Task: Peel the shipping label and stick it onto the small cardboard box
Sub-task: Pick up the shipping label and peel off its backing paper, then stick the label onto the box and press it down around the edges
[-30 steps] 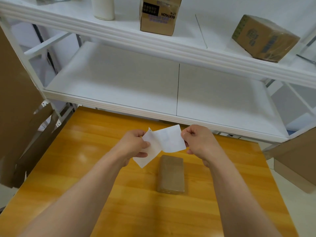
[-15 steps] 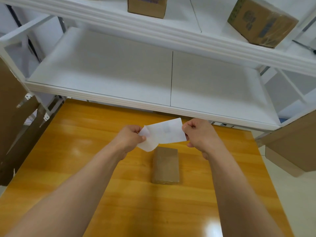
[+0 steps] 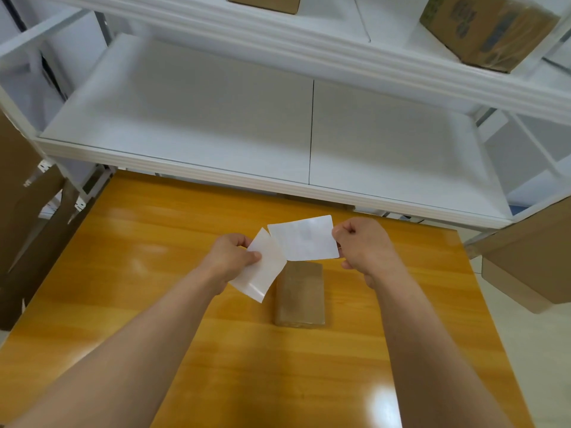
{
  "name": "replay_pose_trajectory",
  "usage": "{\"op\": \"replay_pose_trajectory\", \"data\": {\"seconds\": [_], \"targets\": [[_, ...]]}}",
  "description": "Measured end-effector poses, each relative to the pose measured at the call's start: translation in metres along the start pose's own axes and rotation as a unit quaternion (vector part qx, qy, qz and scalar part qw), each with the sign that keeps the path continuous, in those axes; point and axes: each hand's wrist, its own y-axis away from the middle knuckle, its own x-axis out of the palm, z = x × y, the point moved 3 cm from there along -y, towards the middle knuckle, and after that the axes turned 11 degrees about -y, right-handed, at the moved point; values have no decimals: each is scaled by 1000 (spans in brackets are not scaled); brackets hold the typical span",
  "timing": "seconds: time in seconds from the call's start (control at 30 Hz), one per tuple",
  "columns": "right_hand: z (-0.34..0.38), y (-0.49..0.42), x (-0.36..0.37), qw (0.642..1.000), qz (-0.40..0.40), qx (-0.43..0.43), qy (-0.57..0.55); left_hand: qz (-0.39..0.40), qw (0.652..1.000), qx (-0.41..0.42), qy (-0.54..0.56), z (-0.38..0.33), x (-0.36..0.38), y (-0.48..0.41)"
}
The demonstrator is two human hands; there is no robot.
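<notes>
A small brown cardboard box (image 3: pixel 299 296) lies flat on the orange wooden table (image 3: pixel 154 257), just below my hands. My right hand (image 3: pixel 366 245) pinches the right edge of the white shipping label (image 3: pixel 304 237), held in the air above the box's far end. My left hand (image 3: pixel 230 259) pinches the glossy white backing sheet (image 3: pixel 264 270), which hangs down to the left of the box. The two sheets overlap only at one corner; whether they still touch there I cannot tell.
A white shelving unit (image 3: pixel 247 177) overhangs the table's far edge, with cardboard boxes (image 3: pixel 485 29) on its upper shelf. Flattened cardboard (image 3: pixel 27 230) leans at the left, and a brown carton (image 3: pixel 531 257) sits off the table's right side.
The label and backing sheet have come further apart: my left hand has pulled the backing down and to the left, while my right hand keeps the label up.
</notes>
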Motion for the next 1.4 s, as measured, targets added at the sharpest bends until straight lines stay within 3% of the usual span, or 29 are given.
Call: {"op": "replay_pose_trajectory", "data": {"seconds": [0.47, 1.2, 1.4], "targets": [[-16, -14, 19, 1000, -10, 29, -1, 22, 1000, -12, 19, 28, 14, -14], [-42, -26, 35, 997, -18, 64, -27, -10, 982, -189, 0, 101, 30, -52], [-43, -28, 38, 997, -10, 66, -26, -24, 986, -160, -33, 107, 26, -58]]}}
